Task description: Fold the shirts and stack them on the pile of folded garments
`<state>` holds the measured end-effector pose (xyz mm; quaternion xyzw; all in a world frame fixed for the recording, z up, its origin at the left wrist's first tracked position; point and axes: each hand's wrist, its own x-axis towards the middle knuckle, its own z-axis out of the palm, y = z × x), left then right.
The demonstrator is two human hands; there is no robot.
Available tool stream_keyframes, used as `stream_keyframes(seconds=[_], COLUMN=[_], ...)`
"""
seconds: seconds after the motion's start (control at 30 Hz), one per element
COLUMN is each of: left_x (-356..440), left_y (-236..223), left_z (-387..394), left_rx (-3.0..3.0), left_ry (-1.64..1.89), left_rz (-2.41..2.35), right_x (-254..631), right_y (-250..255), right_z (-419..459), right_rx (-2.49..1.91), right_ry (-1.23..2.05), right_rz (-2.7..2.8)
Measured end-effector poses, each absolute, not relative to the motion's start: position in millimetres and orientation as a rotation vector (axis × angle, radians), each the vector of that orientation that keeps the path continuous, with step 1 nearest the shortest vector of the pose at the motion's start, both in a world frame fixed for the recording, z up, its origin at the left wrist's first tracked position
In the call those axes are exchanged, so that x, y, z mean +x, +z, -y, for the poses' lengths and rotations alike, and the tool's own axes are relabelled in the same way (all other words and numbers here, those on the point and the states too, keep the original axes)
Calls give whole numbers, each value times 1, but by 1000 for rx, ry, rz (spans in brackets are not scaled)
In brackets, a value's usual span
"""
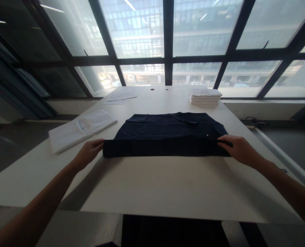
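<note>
Even Pull, Straight Edge

The left hand [90,151] and right hand [237,148] pinch opposite ends of the dark cloth [162,145] along its near edge, at the white table [157,185]. Equal tension should keep that edge straight; shadow obscures whether it touches down.

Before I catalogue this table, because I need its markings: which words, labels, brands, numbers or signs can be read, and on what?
No text can be read anywhere.
Dark cloth: one pale dot, too small to make out.
Thin white sheets: any print is too faint to read.
</note>
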<state>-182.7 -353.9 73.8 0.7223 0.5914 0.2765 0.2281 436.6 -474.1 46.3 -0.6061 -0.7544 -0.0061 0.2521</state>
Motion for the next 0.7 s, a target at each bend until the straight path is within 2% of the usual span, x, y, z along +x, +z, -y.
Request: stream_keyframes(seconds=[0.2,0.4,0.53,0.6,0.7], left_x=[-158,-168,-147,-118,-58], left_y=[60,46,49,51,47], left_z=[317,300,312,324,344], left_rx=[1874,2067,2401,2616,2824], left_ry=[789,566,768,821,636], left_rz=[-1661,-1803,-1947,-1780,-1344], right_x=[438,445,433,411,363], right_y=[42,26,22,21,17], right_z=[433,420,426,429,430], right_rx=[-1796,-1949,-1883,-1776,-1607], right_ry=[-23,41,-251,-322,-198], right_rz=[2082,2107,2096,2084,2134])
